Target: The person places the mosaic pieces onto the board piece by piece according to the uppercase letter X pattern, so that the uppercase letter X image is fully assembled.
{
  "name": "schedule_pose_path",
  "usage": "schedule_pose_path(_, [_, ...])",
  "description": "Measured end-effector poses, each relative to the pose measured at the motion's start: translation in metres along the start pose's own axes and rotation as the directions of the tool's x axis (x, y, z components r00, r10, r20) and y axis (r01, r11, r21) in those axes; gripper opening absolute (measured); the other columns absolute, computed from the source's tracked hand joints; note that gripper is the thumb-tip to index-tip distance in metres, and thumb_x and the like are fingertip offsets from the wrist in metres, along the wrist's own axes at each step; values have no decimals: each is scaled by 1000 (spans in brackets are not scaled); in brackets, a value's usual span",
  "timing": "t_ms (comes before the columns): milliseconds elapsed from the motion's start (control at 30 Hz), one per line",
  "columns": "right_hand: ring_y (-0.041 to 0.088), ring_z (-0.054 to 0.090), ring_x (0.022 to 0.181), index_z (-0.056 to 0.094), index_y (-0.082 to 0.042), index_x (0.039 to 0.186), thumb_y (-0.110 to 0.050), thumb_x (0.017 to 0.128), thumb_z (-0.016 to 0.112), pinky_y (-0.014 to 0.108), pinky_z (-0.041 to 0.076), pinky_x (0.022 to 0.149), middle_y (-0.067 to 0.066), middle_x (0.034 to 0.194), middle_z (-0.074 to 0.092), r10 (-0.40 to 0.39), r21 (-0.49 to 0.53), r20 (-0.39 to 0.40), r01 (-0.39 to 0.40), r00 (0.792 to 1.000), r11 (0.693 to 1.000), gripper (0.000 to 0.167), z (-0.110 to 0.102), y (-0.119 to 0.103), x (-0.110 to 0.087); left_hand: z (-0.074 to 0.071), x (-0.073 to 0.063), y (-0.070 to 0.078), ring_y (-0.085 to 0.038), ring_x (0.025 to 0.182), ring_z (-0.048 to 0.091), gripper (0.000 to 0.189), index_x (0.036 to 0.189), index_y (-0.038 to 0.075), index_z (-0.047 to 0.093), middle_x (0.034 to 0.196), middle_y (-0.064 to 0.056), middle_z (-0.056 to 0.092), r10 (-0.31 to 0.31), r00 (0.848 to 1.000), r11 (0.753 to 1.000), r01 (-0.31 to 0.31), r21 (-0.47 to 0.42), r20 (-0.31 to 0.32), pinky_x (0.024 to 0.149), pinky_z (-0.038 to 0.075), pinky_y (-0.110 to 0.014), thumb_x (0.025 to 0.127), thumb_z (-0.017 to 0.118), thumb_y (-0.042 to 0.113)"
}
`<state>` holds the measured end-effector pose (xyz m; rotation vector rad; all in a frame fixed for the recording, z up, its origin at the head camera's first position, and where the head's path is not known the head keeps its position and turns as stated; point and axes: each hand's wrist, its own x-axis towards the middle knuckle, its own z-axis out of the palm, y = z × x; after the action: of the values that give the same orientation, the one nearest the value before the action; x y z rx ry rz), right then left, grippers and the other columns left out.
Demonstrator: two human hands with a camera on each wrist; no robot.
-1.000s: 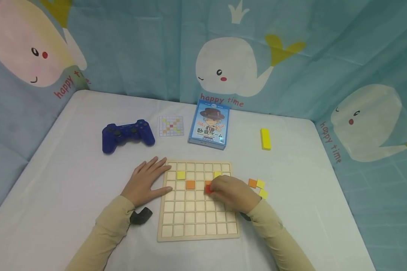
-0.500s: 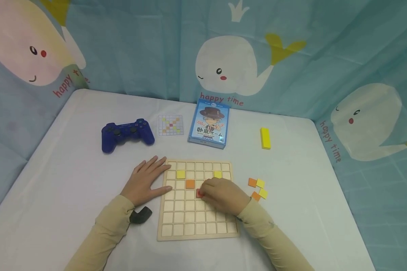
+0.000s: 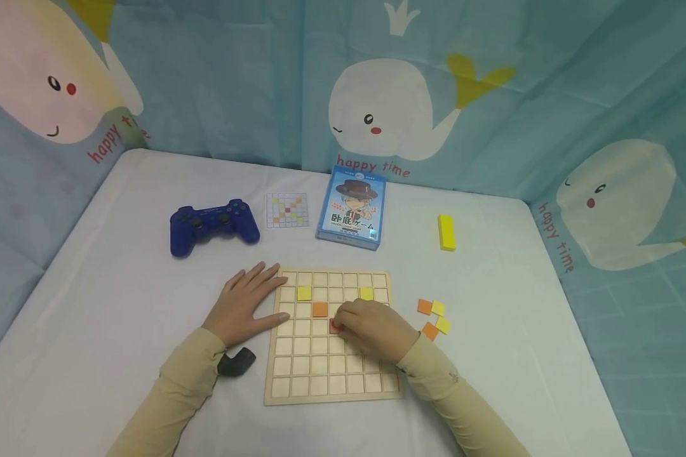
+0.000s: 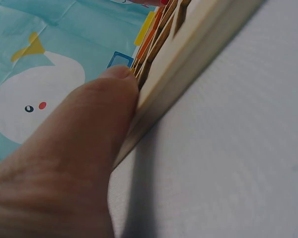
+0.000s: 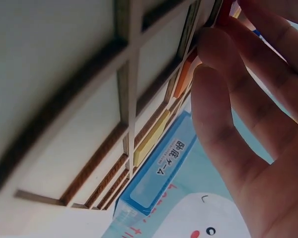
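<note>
My right hand (image 3: 377,327) pinches a small red square tile (image 3: 334,325) at the middle cell of a wooden grid board (image 3: 328,400). Its fingers cover most of that tile; a red edge (image 5: 224,14) shows at the fingertips in the right wrist view. My left hand (image 3: 242,308) lies with fingers spread at the board's left edge, thumb (image 4: 99,104) on the frame. Set in cells are a yellow tile (image 3: 304,293) at upper left, another yellow tile (image 3: 366,294) at upper right and an orange tile (image 3: 320,309). A second orange tile (image 5: 185,74) is hidden behind my right hand in the head view.
Right of the board lie loose orange tiles (image 3: 430,331) and yellow tiles (image 3: 443,325). Behind it are a blue game controller (image 3: 214,225), a printed pattern card (image 3: 287,210), a blue game box (image 3: 351,208) and a yellow block (image 3: 447,232). A whale-print curtain (image 3: 251,95) borders the table.
My right hand has moved left across the board with the red tile, to the middle cell, and barely shifts in the last half second. My left hand stays put.
</note>
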<state>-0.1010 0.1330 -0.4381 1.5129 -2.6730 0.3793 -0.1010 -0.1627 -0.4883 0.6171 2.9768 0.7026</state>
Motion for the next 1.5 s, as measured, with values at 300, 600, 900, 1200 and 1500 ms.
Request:
schedule_pose_path(300, [5, 60, 87, 67, -18, 96, -17, 88, 70, 18, 52, 78, -11, 97, 64, 4, 24, 15, -4, 1000, 1000, 9, 0, -2, 2, 2, 0, 0, -29, 145, 23, 74, 141, 20, 48, 154, -4, 35, 16, 999, 1000, -16, -1, -31, 117, 14, -53, 82, 61, 62])
schedule_pose_path(600, [5, 60, 88, 67, -19, 95, -16, 88, 70, 18, 52, 80, -11, 97, 63, -4, 17, 15, 4, 1000, 1000, 9, 1, -4, 4, 2, 0, 0, -28, 145, 23, 73, 141, 20, 48, 154, -3, 35, 13, 999, 1000, -13, 8, -33, 117, 15, -52, 82, 61, 63])
schedule_pose_path(900, [12, 62, 93, 65, -12, 102, -14, 85, 72, 26, 55, 82, -3, 100, 64, 127, 39, -1, -127, 992, 991, 18, -26, 21, -27, 3, -1, 1, -30, 144, 25, 73, 140, 19, 50, 152, -5, 38, 27, 997, 1000, -28, -4, -65, 116, 17, -52, 82, 63, 61])
schedule_pose_path(1200, [12, 62, 92, 67, -13, 103, -11, 82, 75, 30, 56, 80, -4, 102, 65, 456, 7, 10, -456, 890, 890, 23, -47, 57, -87, 2, -1, 1, -29, 145, 23, 73, 141, 21, 47, 154, -3, 35, 12, 1000, 1000, -12, 11, -25, 118, 14, -52, 82, 61, 63])
schedule_pose_path(1500, [20, 63, 97, 66, -6, 104, -13, 79, 78, 37, 55, 85, 3, 103, 65, 525, 37, 15, -525, 851, 850, 29, -36, 73, -118, 1, -1, 1, -29, 144, 23, 74, 141, 20, 48, 154, -4, 35, 12, 999, 1000, -12, -1, -36, 117, 14, -53, 82, 62, 61])
